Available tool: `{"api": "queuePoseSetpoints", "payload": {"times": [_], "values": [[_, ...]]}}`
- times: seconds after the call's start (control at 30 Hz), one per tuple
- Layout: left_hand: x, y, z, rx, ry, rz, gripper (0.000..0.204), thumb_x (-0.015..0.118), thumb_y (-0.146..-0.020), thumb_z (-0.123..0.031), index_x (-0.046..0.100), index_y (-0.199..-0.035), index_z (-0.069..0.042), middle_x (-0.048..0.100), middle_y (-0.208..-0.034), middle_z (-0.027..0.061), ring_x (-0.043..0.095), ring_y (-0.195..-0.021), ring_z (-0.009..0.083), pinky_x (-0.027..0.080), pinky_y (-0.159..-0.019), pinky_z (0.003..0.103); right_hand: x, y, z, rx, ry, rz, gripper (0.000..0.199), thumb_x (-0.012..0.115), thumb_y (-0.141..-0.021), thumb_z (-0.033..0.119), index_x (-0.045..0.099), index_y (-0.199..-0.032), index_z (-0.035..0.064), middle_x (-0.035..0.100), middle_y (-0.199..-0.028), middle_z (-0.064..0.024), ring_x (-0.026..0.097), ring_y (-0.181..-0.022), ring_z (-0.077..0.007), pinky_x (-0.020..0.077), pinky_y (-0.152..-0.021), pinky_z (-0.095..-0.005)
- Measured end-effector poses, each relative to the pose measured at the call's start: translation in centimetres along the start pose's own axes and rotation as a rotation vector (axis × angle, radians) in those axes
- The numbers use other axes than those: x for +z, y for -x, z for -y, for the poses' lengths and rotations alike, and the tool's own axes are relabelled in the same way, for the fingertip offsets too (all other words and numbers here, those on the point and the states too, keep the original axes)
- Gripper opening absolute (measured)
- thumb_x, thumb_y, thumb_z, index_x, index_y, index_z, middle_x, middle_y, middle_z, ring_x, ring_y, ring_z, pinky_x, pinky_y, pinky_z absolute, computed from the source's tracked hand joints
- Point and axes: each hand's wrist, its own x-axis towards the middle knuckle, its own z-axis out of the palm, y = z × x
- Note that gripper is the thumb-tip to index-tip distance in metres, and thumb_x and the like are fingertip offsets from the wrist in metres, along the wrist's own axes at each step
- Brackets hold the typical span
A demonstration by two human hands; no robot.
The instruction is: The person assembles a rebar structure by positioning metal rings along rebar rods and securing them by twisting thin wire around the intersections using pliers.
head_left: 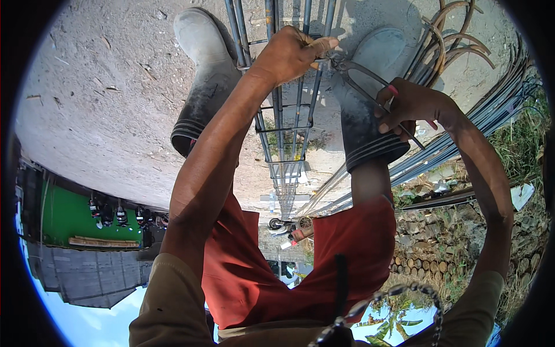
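Note:
A long cage of steel rebar [281,130] with square stirrups runs between my two boots. My left hand [292,55] is closed on the cage at a stirrup, its thumb reaching toward the right-hand bar. A pair of tying pincers [361,81] is held in my right hand [413,107], with fingers around the handles. The pincer jaws meet the corner where stirrup and bar cross, right beside my left thumb. Whether tie wire sits in the jaws is too small to tell.
Grey-black rubber boots stand either side of the cage, the left boot [202,75] and the right boot [370,110]. Bent rebar hooks [448,40] and a bundle of long bars [462,130] lie on the right. Beyond them is a stone wall [433,237].

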Motion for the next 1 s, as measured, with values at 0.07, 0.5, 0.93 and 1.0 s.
{"api": "queuePoseSetpoints", "payload": {"times": [0.07, 0.5, 0.93, 1.0], "values": [[0.1, 0.0, -0.3, 0.03, 0.047, -0.013, 0.053, 0.057, -0.083, -0.053, 0.071, -0.082, -0.002, 0.061, -0.061, 0.0087, 0.056, -0.059, 0.0142, 0.047, -0.061, 0.031, 1.4, -0.4, -1.9, -0.222, 0.128, -0.302, 0.034, 0.072, -0.07, 0.016, 0.056, -0.094, -0.0019, 0.058, -0.053, -0.0096, 0.06, -0.046, -0.0191, 0.0475, -0.042, -0.0325], [0.3, -0.3, -0.2, -0.006, -0.091, -0.035, 0.055, 0.056, -0.081, -0.057, 0.072, -0.082, -0.005, 0.059, -0.057, 0.0075, 0.056, -0.055, 0.0155, 0.047, -0.059, 0.031, 4.8, -1.6, -4.4, -0.34, 1.214, -1.322, 0.052, 0.05, -0.088, 0.043, 0.041, -0.131, 0.0155, 0.054, -0.092, -0.0091, 0.058, -0.081, -0.0256, 0.0455, -0.071, -0.0405], [0.5, 0.3, -0.2, -0.051, -0.116, -0.001, 0.061, 0.058, -0.078, -0.06, 0.07, -0.079, -0.001, 0.063, -0.066, 0.0108, 0.058, -0.065, 0.0182, 0.047, -0.069, 0.031, 0.8, -0.1, -1.5, -0.018, -0.226, -0.19, 0.073, 0.035, -0.084, 0.069, 0.054, -0.059, 0.0036, 0.041, -0.042, -0.0008, 0.04, -0.03, -0.0109, 0.0347, -0.029, -0.0281], [-0.1, 0.4, -1.3, -0.084, -0.154, 0.013, 0.059, 0.057, -0.079, -0.059, 0.071, -0.08, -0.002, 0.065, -0.069, 0.0105, 0.059, -0.067, 0.0172, 0.047, -0.072, 0.03, 0.6, -2.1, -3.1, 0.152, -0.781, 0.281, 0.071, 0.031, -0.083, 0.071, 0.052, -0.059, 0.0084, 0.038, -0.041, 0.0016, 0.041, -0.029, -0.0093, 0.0347, -0.027, -0.0255]]}}
